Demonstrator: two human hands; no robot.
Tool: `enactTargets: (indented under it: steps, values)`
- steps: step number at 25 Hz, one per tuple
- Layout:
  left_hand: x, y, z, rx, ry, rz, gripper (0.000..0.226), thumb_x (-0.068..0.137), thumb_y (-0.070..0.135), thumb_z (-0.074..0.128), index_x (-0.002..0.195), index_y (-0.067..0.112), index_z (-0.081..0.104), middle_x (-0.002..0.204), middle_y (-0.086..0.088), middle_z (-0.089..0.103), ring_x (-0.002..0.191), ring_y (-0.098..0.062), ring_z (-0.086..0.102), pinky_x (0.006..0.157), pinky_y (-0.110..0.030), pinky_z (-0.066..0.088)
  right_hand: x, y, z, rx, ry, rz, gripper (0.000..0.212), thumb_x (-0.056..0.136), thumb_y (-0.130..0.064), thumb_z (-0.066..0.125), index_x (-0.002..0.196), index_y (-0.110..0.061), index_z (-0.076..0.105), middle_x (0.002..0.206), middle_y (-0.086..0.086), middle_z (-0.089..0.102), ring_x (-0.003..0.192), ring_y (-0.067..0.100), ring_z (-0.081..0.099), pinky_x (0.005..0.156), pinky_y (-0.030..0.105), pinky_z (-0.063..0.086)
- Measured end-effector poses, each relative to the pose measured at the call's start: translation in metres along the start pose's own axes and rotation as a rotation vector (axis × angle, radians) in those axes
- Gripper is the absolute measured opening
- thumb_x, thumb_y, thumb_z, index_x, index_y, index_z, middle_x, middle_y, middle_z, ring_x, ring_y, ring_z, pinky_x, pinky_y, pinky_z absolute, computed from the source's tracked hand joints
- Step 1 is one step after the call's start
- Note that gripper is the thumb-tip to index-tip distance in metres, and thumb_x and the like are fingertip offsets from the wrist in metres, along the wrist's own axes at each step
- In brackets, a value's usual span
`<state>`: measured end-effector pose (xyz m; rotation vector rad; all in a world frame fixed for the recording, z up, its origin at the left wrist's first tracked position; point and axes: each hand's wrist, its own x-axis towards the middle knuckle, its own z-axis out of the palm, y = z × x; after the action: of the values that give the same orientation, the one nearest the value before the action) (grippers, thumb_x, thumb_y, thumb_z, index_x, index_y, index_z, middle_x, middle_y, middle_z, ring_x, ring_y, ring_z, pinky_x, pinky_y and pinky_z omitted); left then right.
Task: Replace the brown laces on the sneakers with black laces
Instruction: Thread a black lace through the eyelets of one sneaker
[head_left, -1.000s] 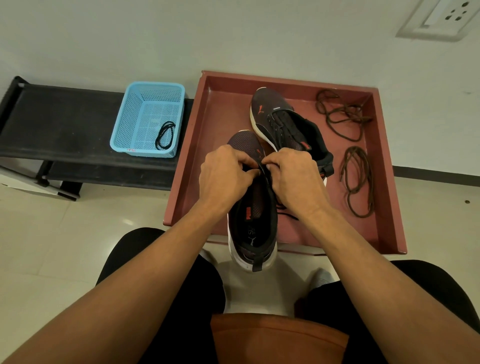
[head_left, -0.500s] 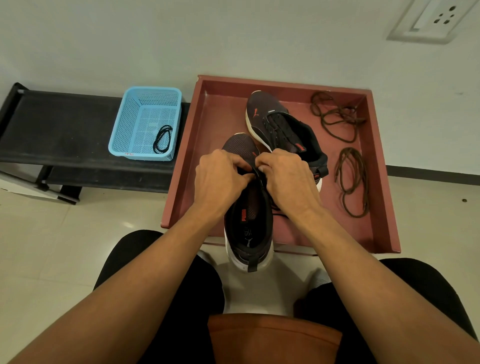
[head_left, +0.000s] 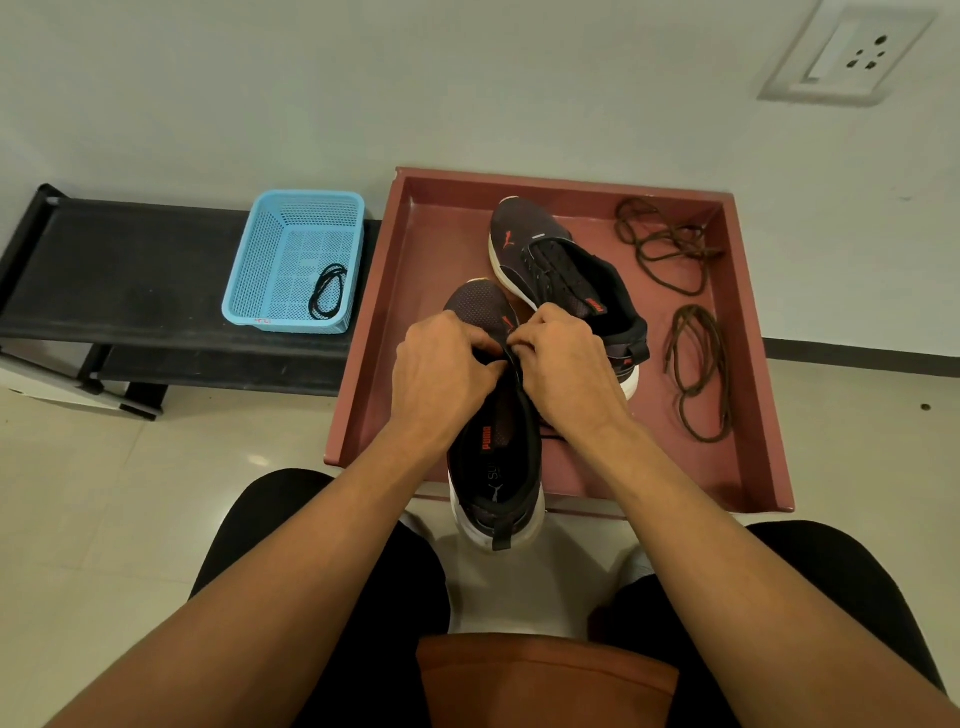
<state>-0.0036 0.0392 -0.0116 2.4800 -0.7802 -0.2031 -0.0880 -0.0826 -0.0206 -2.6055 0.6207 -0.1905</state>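
Note:
A dark sneaker (head_left: 496, 467) with a white sole lies with its heel over the front rim of a red-brown tray (head_left: 441, 249). My left hand (head_left: 441, 374) and my right hand (head_left: 569, 369) are curled over its eyelet area, both pinching a black lace whose middle is hidden under the fingers. A bit of black lace shows beside the shoe under my right wrist. The second dark sneaker (head_left: 561, 270), with a black lace in it, lies behind in the tray. Two brown laces (head_left: 665, 244) (head_left: 698, 369) lie loose at the tray's right side.
A blue mesh basket (head_left: 293, 244) holding one coiled black lace (head_left: 328, 291) stands on a low black bench (head_left: 130, 260) left of the tray. A white wall with a socket (head_left: 852, 57) is behind. My knees are in the foreground over a pale tiled floor.
Both hands stay on the near sneaker's eyelets with only small finger shifts. The view has tilted slightly, so everything sits a little lower and further left in frame.

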Motion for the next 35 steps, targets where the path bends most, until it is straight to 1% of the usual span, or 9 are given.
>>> enactTargets:
  steps: [4,7,9,13,17,21,24,30,35]
  values:
    - [0.001,0.000,0.000,0.012,0.015,-0.003,0.015,0.087,0.032,0.080,0.102,0.033,0.083,0.090,0.007,0.065,0.083,-0.016,0.066,0.062,-0.021,0.044,0.002,0.002,-0.014,0.155,-0.190,0.031,0.032,0.100,-0.040,0.064,0.110,-0.014,0.079,0.116,0.003,0.059,0.097,0.018,0.063,0.089,0.043,0.056]
    - [0.001,0.000,0.000,-0.006,-0.009,-0.006,0.017,0.085,0.034,0.083,0.101,0.033,0.083,0.086,0.010,0.063,0.080,-0.013,0.063,0.065,-0.023,0.043,-0.001,-0.003,-0.020,0.125,-0.255,0.056,0.036,0.094,-0.039,0.067,0.115,-0.011,0.077,0.123,0.005,0.057,0.099,0.019,0.065,0.092,0.043,0.057]
    - [0.002,-0.001,0.000,0.005,-0.015,-0.001,0.017,0.085,0.037,0.083,0.102,0.035,0.083,0.087,0.012,0.062,0.082,-0.013,0.064,0.066,-0.023,0.042,-0.004,-0.009,-0.019,0.027,-0.223,0.056,0.039,0.092,-0.037,0.067,0.122,-0.012,0.074,0.125,0.008,0.057,0.108,0.025,0.064,0.092,0.039,0.057]
    - [0.000,-0.001,0.003,0.053,-0.016,0.050,0.016,0.088,0.039,0.079,0.103,0.036,0.082,0.102,0.004,0.068,0.086,-0.020,0.067,0.065,-0.028,0.046,-0.006,-0.018,-0.015,-0.091,-0.123,0.098,0.030,0.091,-0.028,0.068,0.116,-0.012,0.072,0.117,0.008,0.060,0.102,0.034,0.066,0.078,0.038,0.051]
    - [-0.002,0.000,0.007,0.125,-0.014,0.102,0.016,0.090,0.039,0.074,0.101,0.029,0.082,0.100,0.001,0.066,0.085,-0.024,0.068,0.066,-0.033,0.052,-0.009,-0.022,-0.011,-0.149,-0.189,0.085,0.023,0.094,-0.013,0.062,0.115,-0.006,0.068,0.123,0.012,0.049,0.096,0.037,0.065,0.073,0.037,0.041]
    - [-0.002,0.003,0.011,0.206,0.035,0.099,0.018,0.091,0.043,0.072,0.097,0.028,0.080,0.099,0.003,0.067,0.085,-0.024,0.067,0.063,-0.031,0.043,-0.009,-0.021,-0.009,-0.133,-0.195,0.111,0.021,0.096,-0.010,0.060,0.115,-0.005,0.068,0.125,0.013,0.048,0.097,0.037,0.064,0.075,0.036,0.041]
    - [0.001,0.005,0.012,0.231,0.064,0.093,0.018,0.090,0.043,0.072,0.093,0.027,0.079,0.095,0.004,0.070,0.083,-0.023,0.068,0.062,-0.032,0.050,-0.009,-0.021,-0.007,-0.109,-0.147,0.118,0.017,0.097,-0.012,0.059,0.110,-0.005,0.068,0.123,0.013,0.050,0.093,0.036,0.064,0.073,0.036,0.040]
    - [0.006,-0.009,-0.008,0.016,0.001,0.058,0.011,0.081,0.042,0.079,0.084,0.031,0.078,0.084,0.012,0.065,0.074,-0.009,0.063,0.059,-0.027,0.046,-0.011,-0.019,-0.011,-0.045,-0.065,0.057,0.039,0.093,-0.008,0.066,0.130,-0.019,0.059,0.121,0.005,0.050,0.091,0.031,0.065,0.071,0.032,0.040]
    - [0.013,-0.031,-0.030,-0.507,-0.033,-0.060,0.009,0.079,0.032,0.078,0.076,0.024,0.074,0.067,0.001,0.068,0.059,-0.009,0.060,0.063,-0.039,0.056,-0.012,-0.019,-0.015,-0.057,0.031,0.001,0.041,0.093,-0.013,0.067,0.129,-0.035,0.066,0.119,-0.004,0.050,0.083,0.019,0.059,0.065,0.034,0.044]
